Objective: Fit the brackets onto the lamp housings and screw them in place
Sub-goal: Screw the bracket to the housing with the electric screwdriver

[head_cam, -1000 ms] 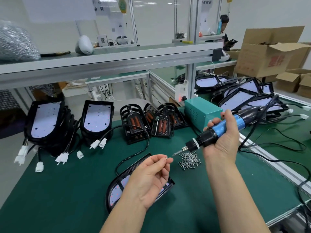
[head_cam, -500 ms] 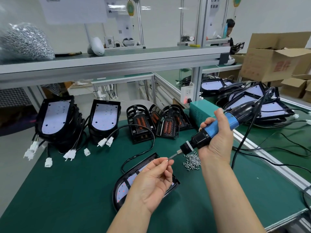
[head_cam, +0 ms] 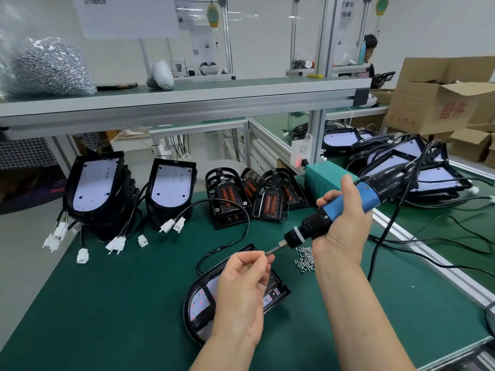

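A black lamp housing (head_cam: pixel 199 301) with a white LED board lies flat on the green mat, partly hidden under my left hand (head_cam: pixel 242 287). My left hand pinches a small screw (head_cam: pixel 265 254) between thumb and fingertips, right at the bit of the blue and black electric screwdriver (head_cam: pixel 345 207). My right hand (head_cam: pixel 341 223) grips that screwdriver, held above the mat and slanting down to the left. A heap of loose screws (head_cam: pixel 305 259) lies on the mat beside the housing. Black brackets (head_cam: pixel 227 199) with orange inserts stand behind.
Stacked lamp housings (head_cam: pixel 93 188) with white plug leads stand at the left rear, more housings (head_cam: pixel 428 172) at the right. A green power box (head_cam: pixel 325 178) sits by the shelf post. Cables (head_cam: pixel 428 242) cross the mat at right. Cardboard boxes (head_cam: pixel 439 103) stand far right.
The screwdriver bit and my left hand's fingertips have come together, so the screw now sits at the bit tip. The view has shifted slightly.
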A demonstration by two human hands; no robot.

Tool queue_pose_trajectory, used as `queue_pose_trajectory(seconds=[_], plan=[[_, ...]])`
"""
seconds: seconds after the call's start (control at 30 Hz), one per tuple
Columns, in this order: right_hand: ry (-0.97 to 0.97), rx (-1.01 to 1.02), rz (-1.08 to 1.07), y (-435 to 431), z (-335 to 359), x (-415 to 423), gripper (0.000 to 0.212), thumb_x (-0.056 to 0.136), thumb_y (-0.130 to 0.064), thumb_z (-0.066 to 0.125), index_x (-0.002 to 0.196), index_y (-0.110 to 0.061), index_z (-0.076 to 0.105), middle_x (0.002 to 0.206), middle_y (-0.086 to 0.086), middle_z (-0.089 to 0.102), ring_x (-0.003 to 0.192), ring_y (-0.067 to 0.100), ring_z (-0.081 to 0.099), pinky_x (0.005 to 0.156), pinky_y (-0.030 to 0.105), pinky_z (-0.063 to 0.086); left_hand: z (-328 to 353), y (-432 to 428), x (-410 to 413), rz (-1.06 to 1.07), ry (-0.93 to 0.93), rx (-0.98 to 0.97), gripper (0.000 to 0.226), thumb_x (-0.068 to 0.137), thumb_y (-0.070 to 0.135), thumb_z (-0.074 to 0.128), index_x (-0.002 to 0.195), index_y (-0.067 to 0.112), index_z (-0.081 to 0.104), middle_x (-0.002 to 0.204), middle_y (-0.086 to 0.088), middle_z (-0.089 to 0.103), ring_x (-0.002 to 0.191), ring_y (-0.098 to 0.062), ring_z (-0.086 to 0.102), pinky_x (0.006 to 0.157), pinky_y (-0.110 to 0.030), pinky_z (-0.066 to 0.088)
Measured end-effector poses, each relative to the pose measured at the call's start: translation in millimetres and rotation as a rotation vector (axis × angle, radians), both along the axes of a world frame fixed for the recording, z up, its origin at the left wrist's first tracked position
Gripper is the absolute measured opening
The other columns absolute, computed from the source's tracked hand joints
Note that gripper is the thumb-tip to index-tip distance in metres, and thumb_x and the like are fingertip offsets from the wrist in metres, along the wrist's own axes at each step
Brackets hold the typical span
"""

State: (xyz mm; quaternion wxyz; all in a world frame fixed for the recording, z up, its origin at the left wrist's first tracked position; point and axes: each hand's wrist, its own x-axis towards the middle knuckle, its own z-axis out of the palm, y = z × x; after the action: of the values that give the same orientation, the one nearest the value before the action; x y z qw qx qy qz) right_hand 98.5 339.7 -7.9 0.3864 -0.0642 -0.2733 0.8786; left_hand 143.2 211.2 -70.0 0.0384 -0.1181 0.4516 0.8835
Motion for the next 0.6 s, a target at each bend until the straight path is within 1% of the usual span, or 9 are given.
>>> queue_pose_trajectory(seconds=[0.1, 0.17, 0.27, 0.37, 0.43, 0.5, 0.6], plan=[[-0.041, -0.020, -0.023, -5.5, 2.3, -0.6, 0.016, 0.094, -0.016, 0.069, 0.099, -0.020, 0.055, 0.055, -0.013, 0.058, 0.051, 0.005, 0.056, 0.056, 0.020, 0.051, -1.5, 0.0, 2.2, 0.074, 0.121, -0.142, 0.013, 0.091, -0.012, 0.060, 0.089, 0.001, 0.063, 0.074, -0.006, 0.072, 0.076, -0.009, 0.070, 0.069, -0.019, 0.051], [-0.067, -0.032, -0.028, -9.1, 1.5, -1.3, 0.016, 0.093, -0.017, 0.070, 0.099, -0.020, 0.056, 0.055, -0.013, 0.059, 0.051, 0.005, 0.057, 0.056, 0.020, 0.051, -2.7, -2.2, 3.2, 0.107, 0.159, -0.219, 0.012, 0.091, -0.009, 0.061, 0.089, 0.002, 0.064, 0.077, -0.005, 0.074, 0.076, -0.007, 0.070, 0.069, -0.019, 0.052], [-0.095, -0.048, -0.018, -14.0, -0.9, -1.9, 0.017, 0.092, -0.017, 0.071, 0.098, -0.020, 0.056, 0.055, -0.011, 0.059, 0.049, 0.006, 0.057, 0.055, 0.021, 0.052, -5.0, -7.1, 3.9, 0.127, 0.178, -0.246, 0.013, 0.091, -0.008, 0.063, 0.087, 0.005, 0.066, 0.079, -0.007, 0.076, 0.078, -0.008, 0.071, 0.066, -0.017, 0.055], [-0.096, -0.055, -0.001, -15.4, -0.7, -2.8, 0.018, 0.092, -0.017, 0.072, 0.100, -0.020, 0.056, 0.054, -0.011, 0.059, 0.049, 0.006, 0.058, 0.054, 0.020, 0.052, -5.3, -13.5, 4.0, 0.104, 0.197, -0.250, 0.015, 0.091, -0.008, 0.062, 0.087, 0.006, 0.067, 0.081, -0.008, 0.076, 0.078, -0.008, 0.070, 0.068, -0.018, 0.055], [-0.089, -0.056, 0.007, -15.7, 0.2, -3.4, 0.019, 0.092, -0.017, 0.072, 0.102, -0.020, 0.056, 0.055, -0.012, 0.059, 0.050, 0.006, 0.058, 0.055, 0.021, 0.052, -4.3, -17.7, 4.3, 0.070, 0.207, -0.252, 0.013, 0.092, -0.007, 0.062, 0.092, 0.005, 0.068, 0.085, -0.009, 0.077, 0.079, -0.008, 0.070, 0.070, -0.017, 0.055], [-0.077, -0.047, 0.011, -16.7, 1.7, -4.0, 0.021, 0.092, -0.016, 0.073, 0.103, -0.020, 0.056, 0.056, -0.012, 0.059, 0.052, 0.006, 0.058, 0.056, 0.022, 0.053, -3.5, -20.0, 5.3, 0.022, 0.211, -0.265, 0.012, 0.092, -0.002, 0.064, 0.101, 0.005, 0.067, 0.092, -0.008, 0.078, 0.084, -0.008, 0.071, 0.073, -0.019, 0.056], [-0.063, -0.028, 0.020, -19.9, 4.6, -5.4, 0.019, 0.092, -0.016, 0.072, 0.103, -0.020, 0.056, 0.057, -0.012, 0.059, 0.052, 0.006, 0.057, 0.055, 0.022, 0.052, -4.2, -23.8, 7.7, -0.046, 0.207, -0.320, 0.024, 0.091, 0.005, 0.068, 0.114, 0.011, 0.063, 0.098, -0.004, 0.078, 0.093, -0.011, 0.073, 0.077, -0.021, 0.055]])
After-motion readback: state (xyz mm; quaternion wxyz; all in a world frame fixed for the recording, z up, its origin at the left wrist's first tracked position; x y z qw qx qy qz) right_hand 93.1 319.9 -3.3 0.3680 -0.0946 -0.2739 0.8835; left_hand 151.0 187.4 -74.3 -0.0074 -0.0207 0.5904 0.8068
